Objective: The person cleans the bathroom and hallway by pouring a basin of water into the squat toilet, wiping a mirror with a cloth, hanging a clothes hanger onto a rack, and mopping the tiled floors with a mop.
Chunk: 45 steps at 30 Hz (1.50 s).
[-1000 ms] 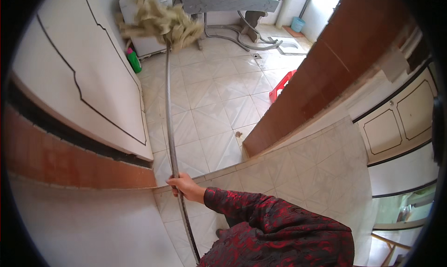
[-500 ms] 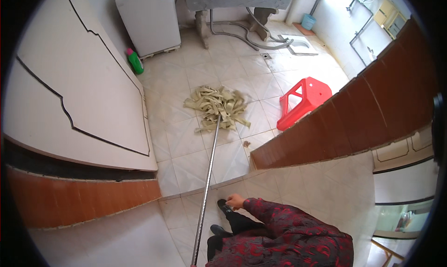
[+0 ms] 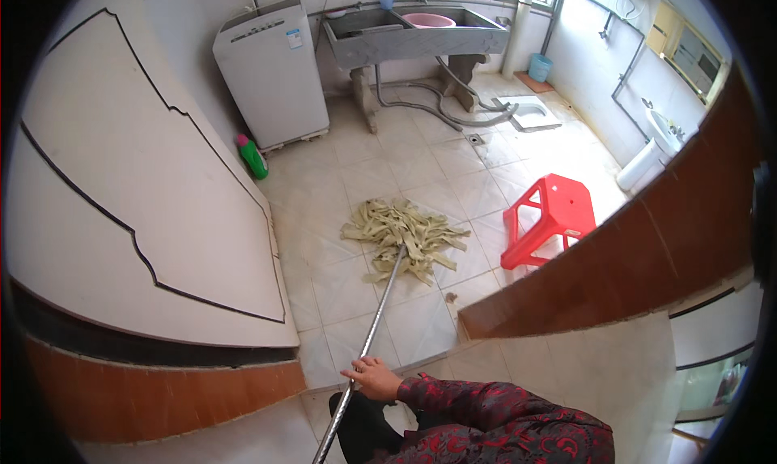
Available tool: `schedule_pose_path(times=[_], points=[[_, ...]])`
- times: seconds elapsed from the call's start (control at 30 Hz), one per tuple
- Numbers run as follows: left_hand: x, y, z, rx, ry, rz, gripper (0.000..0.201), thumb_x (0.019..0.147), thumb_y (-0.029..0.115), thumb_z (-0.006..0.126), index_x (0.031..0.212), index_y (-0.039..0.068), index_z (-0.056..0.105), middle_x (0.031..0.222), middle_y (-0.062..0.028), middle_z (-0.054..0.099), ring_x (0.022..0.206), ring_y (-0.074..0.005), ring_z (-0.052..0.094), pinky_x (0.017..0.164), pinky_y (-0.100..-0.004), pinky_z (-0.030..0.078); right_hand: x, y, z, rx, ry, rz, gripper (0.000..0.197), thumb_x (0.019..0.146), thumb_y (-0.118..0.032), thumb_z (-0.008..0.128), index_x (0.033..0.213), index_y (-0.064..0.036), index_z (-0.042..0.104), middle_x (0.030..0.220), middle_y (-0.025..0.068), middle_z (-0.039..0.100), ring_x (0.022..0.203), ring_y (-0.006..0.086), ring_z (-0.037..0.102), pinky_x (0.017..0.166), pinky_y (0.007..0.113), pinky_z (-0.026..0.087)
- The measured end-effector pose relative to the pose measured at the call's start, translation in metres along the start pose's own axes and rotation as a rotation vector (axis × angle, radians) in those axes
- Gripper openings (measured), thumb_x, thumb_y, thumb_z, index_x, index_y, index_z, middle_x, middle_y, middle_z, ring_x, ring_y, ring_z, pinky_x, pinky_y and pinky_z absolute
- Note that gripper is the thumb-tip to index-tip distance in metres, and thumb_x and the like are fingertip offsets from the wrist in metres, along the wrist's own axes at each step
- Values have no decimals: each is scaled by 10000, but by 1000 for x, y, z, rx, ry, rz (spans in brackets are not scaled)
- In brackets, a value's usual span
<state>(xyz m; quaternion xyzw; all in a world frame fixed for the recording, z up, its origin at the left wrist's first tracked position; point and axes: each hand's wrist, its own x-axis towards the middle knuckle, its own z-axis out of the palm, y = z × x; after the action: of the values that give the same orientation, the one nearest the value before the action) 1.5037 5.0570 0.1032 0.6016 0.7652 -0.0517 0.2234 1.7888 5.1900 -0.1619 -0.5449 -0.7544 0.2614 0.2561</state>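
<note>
A mop (image 3: 387,294) with a long metal handle slants from the bottom edge up to its spread, yellowish-green cloth strands, which lie on the tiled floor past the doorway. My right hand (image 3: 375,378) is closed around the handle at about its middle, the patterned dark red sleeve reaching in from the lower right. The handle's lower end leaves the picture, and my left hand is out of sight. Right of the mop head stands a red plastic stool (image 3: 566,209), apart from it.
A raised sill (image 3: 388,367) crosses the doorway, between a white door (image 3: 162,189) and a brown tiled wall edge (image 3: 615,237). Farther back are a washing machine (image 3: 273,75), a green bottle (image 3: 252,158), a stone sink (image 3: 421,47), grey hoses (image 3: 421,112) and a squat toilet (image 3: 530,113).
My right hand, earlier off the mop near my feet, has moved up and left and taken hold of the handle. The view has tilted upward, showing more of the sink and back wall.
</note>
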Motion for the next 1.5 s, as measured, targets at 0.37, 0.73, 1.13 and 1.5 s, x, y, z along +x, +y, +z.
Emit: schedule_pose_path(times=[0.37,0.73,1.13,1.5], points=[[73,-30,13,-292,-368,-115,375,789,441,621,927,92,626,678,-89,626,617,-290,607,584,-352,477,109,44,14,-276,-637,-146,120,592,-259,650,633,-152,615,674,28,608,716,210,605,727,367,374],[239,30,-45,-471,-169,406,309,781,340,651,935,73,621,670,-121,613,583,-288,584,557,-353,473,208,47,-168,-503,-732,48,168,620,-315,684,706,-175,653,719,36,637,765,224,615,757,392,394],[309,214,-156,-468,61,753,258,775,223,677,962,56,616,731,-137,608,611,-268,569,571,-349,466,261,96,-251,-413,-205,197,170,621,-268,657,689,-132,579,698,43,569,763,247,564,733,401,395],[321,359,-171,-493,-168,353,199,829,73,584,999,-28,604,792,-127,620,699,-178,590,639,-290,483,266,132,-263,-61,-236,158,277,609,-406,693,670,-153,599,668,41,597,719,261,589,714,396,384]])
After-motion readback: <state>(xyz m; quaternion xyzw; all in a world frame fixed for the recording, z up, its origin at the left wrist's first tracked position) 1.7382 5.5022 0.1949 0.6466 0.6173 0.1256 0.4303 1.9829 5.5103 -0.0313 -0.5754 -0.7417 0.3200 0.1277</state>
